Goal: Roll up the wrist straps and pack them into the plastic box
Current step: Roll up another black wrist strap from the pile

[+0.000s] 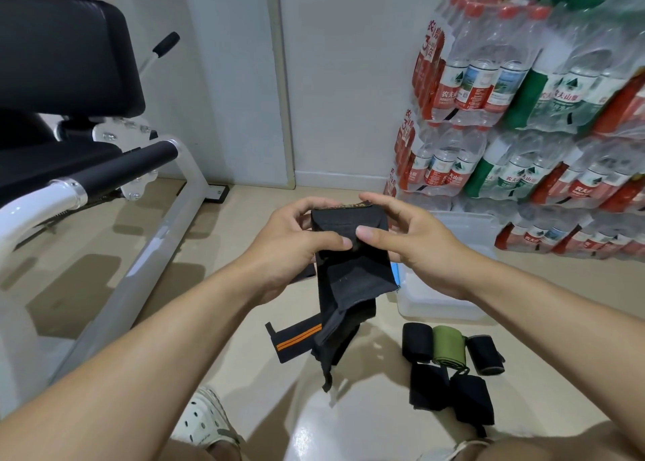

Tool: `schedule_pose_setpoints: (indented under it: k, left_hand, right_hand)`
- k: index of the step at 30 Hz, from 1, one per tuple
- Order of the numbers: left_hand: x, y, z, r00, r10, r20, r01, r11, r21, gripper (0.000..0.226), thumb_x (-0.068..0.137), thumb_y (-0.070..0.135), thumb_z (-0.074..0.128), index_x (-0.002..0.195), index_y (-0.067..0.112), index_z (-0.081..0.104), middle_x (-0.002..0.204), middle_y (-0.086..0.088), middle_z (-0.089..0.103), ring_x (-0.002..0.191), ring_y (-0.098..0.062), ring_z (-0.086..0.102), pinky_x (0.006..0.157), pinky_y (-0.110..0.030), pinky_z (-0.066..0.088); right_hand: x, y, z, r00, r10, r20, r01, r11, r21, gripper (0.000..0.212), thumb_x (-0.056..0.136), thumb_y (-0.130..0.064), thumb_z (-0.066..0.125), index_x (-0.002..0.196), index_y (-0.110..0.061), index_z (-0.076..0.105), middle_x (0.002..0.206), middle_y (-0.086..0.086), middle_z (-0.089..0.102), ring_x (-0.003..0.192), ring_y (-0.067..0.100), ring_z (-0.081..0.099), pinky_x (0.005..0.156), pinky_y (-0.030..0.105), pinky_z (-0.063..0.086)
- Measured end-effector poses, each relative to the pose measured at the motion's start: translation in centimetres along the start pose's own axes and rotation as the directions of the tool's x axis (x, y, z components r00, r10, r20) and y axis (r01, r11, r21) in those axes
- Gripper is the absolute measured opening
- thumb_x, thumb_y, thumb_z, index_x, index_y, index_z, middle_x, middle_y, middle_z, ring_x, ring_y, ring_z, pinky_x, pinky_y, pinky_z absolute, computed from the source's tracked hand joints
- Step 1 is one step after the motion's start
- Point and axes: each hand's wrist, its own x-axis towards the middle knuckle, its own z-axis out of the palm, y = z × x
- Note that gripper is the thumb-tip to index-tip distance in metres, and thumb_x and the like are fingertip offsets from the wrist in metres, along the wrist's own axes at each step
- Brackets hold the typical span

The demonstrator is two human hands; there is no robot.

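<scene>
Both hands point(293, 240) point(415, 244) grip black wrist strap point(349, 251) roll top, fingers curled; unrolled tail hangs straight down toward floor

A single head-worn wide-angle camera looks forward and down, close over both hands point(349, 244), taking in the floor point(209, 251) and the wall point(349, 76) beyond.

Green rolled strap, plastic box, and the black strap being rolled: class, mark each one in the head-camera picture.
green rolled strap point(449, 345): head view, on the roll's curved side.
plastic box point(436, 308): head view, on its near clear rim.
black strap point(352, 275): head view, on the flat hanging part below both hands.
</scene>
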Motion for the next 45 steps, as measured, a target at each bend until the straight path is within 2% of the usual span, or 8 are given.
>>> schedule_pose_setpoints:
  k: [7, 10, 13, 17, 24, 28, 32, 45]
  left_hand:
    - [-0.1, -0.9, 1.3, 0.999, -0.030, -0.014, 0.028, 0.993, -0.116, 0.061, 0.069, 0.004, 0.061, 0.125, 0.027, 0.057, 0.107, -0.011, 0.075, 0.093, -0.024, 0.071, 0.096, -0.051, 0.055]
    - [-0.3, -1.2, 1.2, 1.000, -0.019, -0.019, 0.017, 0.993, -0.118, 0.054, 0.083, -0.008, 0.055, 0.127, 0.024, 0.053, 0.097, -0.007, 0.074, 0.086, -0.019, 0.069, 0.091, -0.045, 0.055]
    - [-0.3, -1.3, 1.1, 0.999, -0.036, -0.016, 0.034, 0.994, -0.101, 0.055, 0.088, -0.015, 0.050, 0.127, 0.023, 0.052, 0.106, -0.010, 0.071, 0.089, -0.021, 0.067, 0.088, -0.041, 0.055]
    - [-0.1, -1.2, 0.5, 1.000, -0.029, 0.003, 0.029, 0.999, -0.042, 0.064, 0.087, -0.023, 0.052, 0.129, 0.025, 0.052, 0.110, -0.009, 0.069, 0.094, -0.022, 0.067, 0.085, -0.037, 0.058]
    - [-0.1, -0.9, 0.2, 0.999, 0.045, 0.021, -0.047, 0.995, 0.090, 0.076, 0.084, -0.026, 0.058, 0.139, 0.026, 0.051, 0.117, -0.009, 0.069, 0.094, -0.018, 0.071, 0.091, -0.041, 0.057]
    - [0.2, -0.8, 0.1, 0.999, -0.014, 0.035, 0.012, 0.998, 0.059, 0.064, 0.077, 0.020, 0.079, 0.135, 0.033, 0.054, 0.123, -0.001, 0.072, 0.114, -0.026, 0.070, 0.105, -0.056, 0.050]
    - [0.2, -0.6, 0.4, 0.985, -0.140, 0.101, 0.144, 0.989, -0.028, 0.054, 0.092, 0.062, 0.060, 0.134, 0.027, 0.061, 0.127, 0.001, 0.071, 0.119, -0.023, 0.068, 0.104, -0.052, 0.053]
    - [0.2, 0.1, -0.2, 0.999, -0.033, 0.017, 0.035, 0.991, -0.126, 0.029, 0.092, -0.003, 0.066, 0.116, 0.012, 0.070, 0.112, -0.013, 0.075, 0.099, -0.029, 0.074, 0.101, -0.055, 0.054]
  right_hand:
    - [0.8, 1.9, 2.9, 0.988, 0.117, -0.100, -0.101, 0.983, 0.153, 0.109, 0.083, -0.047, 0.077, 0.163, -0.039, 0.003, 0.131, -0.016, 0.067, 0.121, 0.009, 0.065, 0.111, 0.036, 0.047]
    - [1.1, 2.3, 3.3, 0.984, 0.134, -0.114, -0.121, 0.985, 0.121, 0.114, 0.073, -0.061, 0.074, 0.162, -0.044, 0.005, 0.138, -0.016, 0.060, 0.126, 0.008, 0.060, 0.112, 0.034, 0.045]
    - [0.9, 2.1, 3.0, 0.993, 0.104, -0.060, -0.100, 0.993, 0.068, 0.079, 0.096, -0.043, 0.067, 0.161, -0.036, 0.022, 0.127, -0.015, 0.067, 0.115, 0.004, 0.066, 0.098, 0.026, 0.050]
    - [0.8, 1.8, 1.8, 0.999, -0.013, -0.039, 0.011, 0.999, -0.054, 0.041, 0.096, -0.017, 0.071, 0.133, -0.028, 0.055, 0.125, 0.000, 0.070, 0.115, 0.011, 0.068, 0.099, 0.029, 0.053]
    - [1.0, 1.2, 1.2, 0.991, -0.131, -0.035, 0.127, 0.986, -0.106, 0.044, 0.087, 0.004, 0.075, 0.120, -0.019, 0.055, 0.123, 0.002, 0.066, 0.105, 0.006, 0.068, 0.084, 0.023, 0.055]
    - [1.3, 1.3, 0.6, 0.976, -0.202, -0.077, 0.191, 0.972, -0.134, 0.047, 0.083, -0.002, 0.081, 0.116, -0.025, 0.057, 0.121, 0.003, 0.068, 0.115, 0.015, 0.066, 0.105, 0.037, 0.050]
    - [1.4, 1.2, 0.2, 0.973, -0.217, -0.076, 0.207, 0.971, -0.120, 0.048, 0.080, -0.004, 0.081, 0.114, -0.027, 0.058, 0.113, -0.004, 0.070, 0.113, 0.016, 0.066, 0.106, 0.048, 0.052]
    - [1.6, 0.8, -0.1, 0.985, -0.169, 0.043, 0.168, 0.986, 0.013, 0.042, 0.071, -0.001, 0.076, 0.104, -0.020, 0.058, 0.136, 0.003, 0.064, 0.122, 0.023, 0.062, 0.103, 0.044, 0.053]
